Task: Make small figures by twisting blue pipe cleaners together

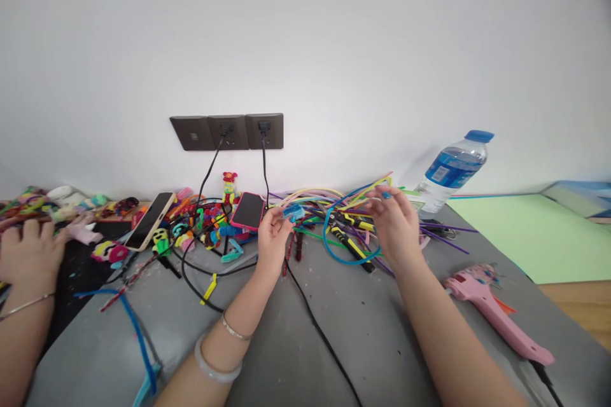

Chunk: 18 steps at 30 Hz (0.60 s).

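Note:
My left hand [273, 238] is closed, pinching a small coiled piece of fuzzy blue pipe cleaner [293, 211] between thumb and fingertips. My right hand [395, 224] is raised to the right of it, with thumb and fingers drawn together. A long blue pipe cleaner [326, 243] bends in a wide loop beside that hand, and its ends run up to the fingers and the palm. Whether this loop joins the coil cannot be made out. Beneath and behind both hands lie loose pipe cleaners [310, 194] in many colours and yellow-and-black pliers [353, 245].
A pink glue gun [501, 315] lies at right, near a tilted water bottle [456, 168] and green paper [510, 235]. Two phones [153, 221], black cables [317, 321] and small fuzzy figures [229, 187] are at left. Another person's hand [31, 254] rests at far left.

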{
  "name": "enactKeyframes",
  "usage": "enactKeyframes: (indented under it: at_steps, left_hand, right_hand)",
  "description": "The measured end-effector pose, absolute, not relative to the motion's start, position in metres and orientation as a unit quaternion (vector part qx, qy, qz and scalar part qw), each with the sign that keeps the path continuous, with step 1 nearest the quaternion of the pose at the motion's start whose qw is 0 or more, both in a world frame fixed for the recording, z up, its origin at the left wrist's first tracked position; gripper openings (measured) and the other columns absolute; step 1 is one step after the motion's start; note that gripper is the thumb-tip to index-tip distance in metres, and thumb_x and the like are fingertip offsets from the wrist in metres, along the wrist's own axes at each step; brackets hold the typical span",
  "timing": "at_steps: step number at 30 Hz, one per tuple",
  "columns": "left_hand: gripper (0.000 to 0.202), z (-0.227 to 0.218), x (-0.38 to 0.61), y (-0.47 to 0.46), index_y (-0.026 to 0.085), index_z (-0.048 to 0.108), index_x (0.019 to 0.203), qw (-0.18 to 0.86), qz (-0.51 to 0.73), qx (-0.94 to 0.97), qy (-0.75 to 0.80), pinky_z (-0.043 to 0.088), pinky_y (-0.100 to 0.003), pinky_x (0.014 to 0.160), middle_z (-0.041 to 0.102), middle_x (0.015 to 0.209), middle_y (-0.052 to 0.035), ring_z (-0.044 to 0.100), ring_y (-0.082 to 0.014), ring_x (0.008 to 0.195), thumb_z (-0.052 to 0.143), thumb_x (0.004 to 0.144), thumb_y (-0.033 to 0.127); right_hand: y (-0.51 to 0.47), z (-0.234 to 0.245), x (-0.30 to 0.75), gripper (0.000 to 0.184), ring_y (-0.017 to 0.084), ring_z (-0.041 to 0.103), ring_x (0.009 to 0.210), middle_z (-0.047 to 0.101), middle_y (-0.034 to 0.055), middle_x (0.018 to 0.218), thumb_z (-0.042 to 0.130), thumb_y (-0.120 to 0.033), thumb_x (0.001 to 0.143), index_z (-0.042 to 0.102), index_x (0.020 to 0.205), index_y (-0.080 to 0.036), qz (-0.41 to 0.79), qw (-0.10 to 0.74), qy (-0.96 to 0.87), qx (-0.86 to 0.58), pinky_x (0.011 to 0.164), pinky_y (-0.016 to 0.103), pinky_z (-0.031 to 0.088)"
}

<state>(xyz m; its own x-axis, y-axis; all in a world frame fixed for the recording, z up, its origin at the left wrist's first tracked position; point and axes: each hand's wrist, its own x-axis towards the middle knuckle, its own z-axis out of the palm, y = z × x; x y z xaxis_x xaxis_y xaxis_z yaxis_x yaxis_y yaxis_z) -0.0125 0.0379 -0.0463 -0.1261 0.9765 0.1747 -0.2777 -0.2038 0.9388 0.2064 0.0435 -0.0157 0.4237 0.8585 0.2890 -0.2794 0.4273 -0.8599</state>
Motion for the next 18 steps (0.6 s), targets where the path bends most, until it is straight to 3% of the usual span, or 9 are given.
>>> enactKeyframes:
  at_steps: [3, 6, 10, 15, 18]
  left_hand:
    - [0.031, -0.048, -0.01, 0.036, 0.019, 0.061, 0.099, 0.499, 0.582, 0.503, 0.4, 0.049, -0.025, 0.075, 0.065, 0.092, -0.0041, 0.062, -0.0161, 0.086, 0.071, 0.076, 0.038]
    - [0.022, -0.046, -0.006, 0.031, 0.017, 0.064, 0.091, 0.491, 0.466, 0.605, 0.42, 0.045, -0.024, 0.065, 0.062, 0.074, -0.0003, 0.057, -0.0137, 0.068, 0.07, 0.076, 0.033]
    - [0.019, -0.039, -0.003, 0.022, 0.017, 0.067, 0.088, 0.479, 0.355, 0.703, 0.387, 0.044, -0.024, 0.066, 0.066, 0.077, -0.0006, 0.059, -0.0143, 0.07, 0.074, 0.073, 0.026]
    - [0.024, -0.034, -0.002, 0.016, 0.016, 0.07, 0.084, 0.517, 0.291, 0.736, 0.326, 0.045, -0.023, 0.066, 0.068, 0.077, -0.001, 0.06, -0.0138, 0.07, 0.081, 0.068, 0.03]
    - [0.026, -0.035, -0.001, 0.015, 0.016, 0.071, 0.084, 0.533, 0.268, 0.743, 0.304, 0.044, -0.021, 0.062, 0.068, 0.076, -0.0008, 0.059, -0.0125, 0.067, 0.082, 0.067, 0.033]
  right_hand:
    - [0.047, -0.013, 0.224, 0.017, 0.012, 0.059, 0.067, 0.064, -0.0011, 0.078, 0.069, -0.034, 0.076, 0.064, 0.087, -0.023, 0.331, 0.784, -0.339, -0.403, 0.065, 0.025, 0.048]
    - [0.049, -0.018, 0.229, 0.015, 0.013, 0.06, 0.067, 0.066, -0.0006, 0.077, 0.065, -0.034, 0.079, 0.065, 0.088, -0.021, 0.299, 0.756, -0.373, -0.448, 0.066, 0.026, 0.048]
    - [0.047, -0.024, 0.218, 0.016, 0.017, 0.063, 0.072, 0.069, 0.0016, 0.078, 0.055, -0.033, 0.087, 0.065, 0.093, -0.021, 0.281, 0.636, -0.525, -0.491, 0.073, 0.032, 0.05]
    - [0.039, -0.03, 0.198, 0.026, 0.021, 0.065, 0.083, 0.071, 0.0057, 0.091, 0.047, -0.023, 0.092, 0.066, 0.11, -0.023, 0.224, 0.427, -0.72, -0.499, 0.077, 0.035, 0.049]
    - [0.037, -0.035, 0.19, 0.029, 0.021, 0.062, 0.076, 0.069, 0.0038, 0.081, 0.047, -0.021, 0.092, 0.068, 0.112, -0.023, 0.182, 0.349, -0.764, -0.511, 0.072, 0.034, 0.048]
